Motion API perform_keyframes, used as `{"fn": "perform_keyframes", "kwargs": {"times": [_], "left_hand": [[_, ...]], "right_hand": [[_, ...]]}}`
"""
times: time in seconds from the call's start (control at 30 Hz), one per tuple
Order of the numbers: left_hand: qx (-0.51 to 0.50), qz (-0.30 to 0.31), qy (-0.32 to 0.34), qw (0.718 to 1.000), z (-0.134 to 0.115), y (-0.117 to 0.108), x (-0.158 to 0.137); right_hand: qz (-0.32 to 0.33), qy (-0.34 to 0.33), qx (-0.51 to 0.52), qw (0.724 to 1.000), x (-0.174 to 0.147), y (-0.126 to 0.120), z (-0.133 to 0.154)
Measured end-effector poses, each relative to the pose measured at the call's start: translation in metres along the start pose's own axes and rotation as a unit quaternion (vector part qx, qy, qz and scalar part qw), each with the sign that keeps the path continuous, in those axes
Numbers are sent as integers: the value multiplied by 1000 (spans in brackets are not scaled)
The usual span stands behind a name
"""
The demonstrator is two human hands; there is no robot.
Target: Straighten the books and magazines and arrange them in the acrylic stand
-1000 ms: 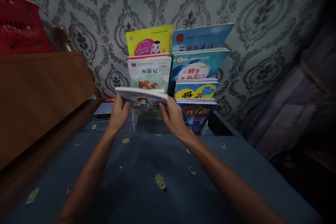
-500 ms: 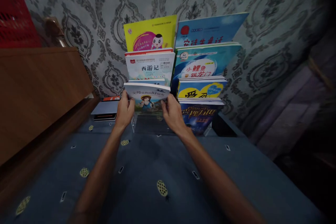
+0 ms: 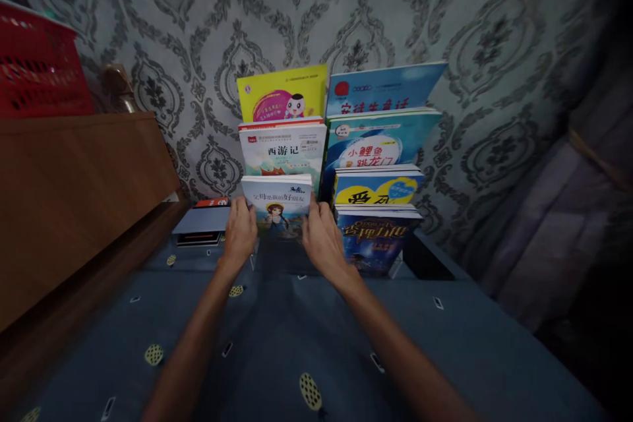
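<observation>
A book with a girl on its cover [image 3: 277,211] stands at the front of the left column in a clear stepped book rack [image 3: 254,258]. At its left edge is my left hand [image 3: 240,231], fingers curled against it. My right hand [image 3: 324,234] is closed at the opposite edge, its fingertips partly hidden behind. Rising behind this book are a white book [image 3: 281,145] and a yellow book [image 3: 281,92]. In the right column stand a dark blue book [image 3: 373,244], a blue-and-yellow book [image 3: 378,188], a teal book [image 3: 380,138] and a taller blue book [image 3: 388,86].
A wooden cabinet [image 3: 84,204] takes up the left side, with a red basket [image 3: 42,66] on top. Flat books [image 3: 198,224] lie left of the rack. Patterned wallpaper [image 3: 198,33] is behind, and light fabric [image 3: 554,178] hangs on the right. A dark blue cloth [image 3: 277,343] covers the surface.
The girl-cover book has gone from tilted to more upright and now sits lower against the book behind it. Both hands stay at its sides. The camera view has tilted up slightly.
</observation>
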State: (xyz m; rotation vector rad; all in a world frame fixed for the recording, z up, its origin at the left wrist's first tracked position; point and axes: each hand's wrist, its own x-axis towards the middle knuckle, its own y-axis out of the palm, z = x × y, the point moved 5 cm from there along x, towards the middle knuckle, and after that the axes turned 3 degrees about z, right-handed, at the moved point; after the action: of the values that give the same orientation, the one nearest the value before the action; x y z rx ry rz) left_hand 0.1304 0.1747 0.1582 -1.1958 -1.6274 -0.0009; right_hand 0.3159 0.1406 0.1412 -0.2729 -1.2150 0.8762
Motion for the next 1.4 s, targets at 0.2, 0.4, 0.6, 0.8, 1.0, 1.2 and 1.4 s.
{"fn": "perform_keyframes", "kwargs": {"times": [0.2, 0.4, 0.6, 0.8, 1.0, 1.2, 1.4], "left_hand": [[38, 5, -8, 999, 1, 5, 1], [91, -12, -40, 995, -4, 9, 6], [159, 3, -44, 986, -7, 10, 10], [157, -1, -49, 986, -7, 9, 12], [146, 1, -59, 987, -8, 9, 11], [169, 12, -61, 984, -11, 9, 10], [174, 9, -60, 983, -11, 10, 10]], "right_hand": [[31, 14, 22, 999, 3, 10, -7], [7, 28, 62, 998, 5, 14, -8], [-15, 18, 86, 996, 3, 16, -5], [-42, -5, 149, 988, 1, 17, -4], [-49, -10, 138, 989, 1, 14, -3], [-38, 1, 109, 993, 1, 13, -2], [-39, 4, 113, 993, 1, 16, -3]]}}
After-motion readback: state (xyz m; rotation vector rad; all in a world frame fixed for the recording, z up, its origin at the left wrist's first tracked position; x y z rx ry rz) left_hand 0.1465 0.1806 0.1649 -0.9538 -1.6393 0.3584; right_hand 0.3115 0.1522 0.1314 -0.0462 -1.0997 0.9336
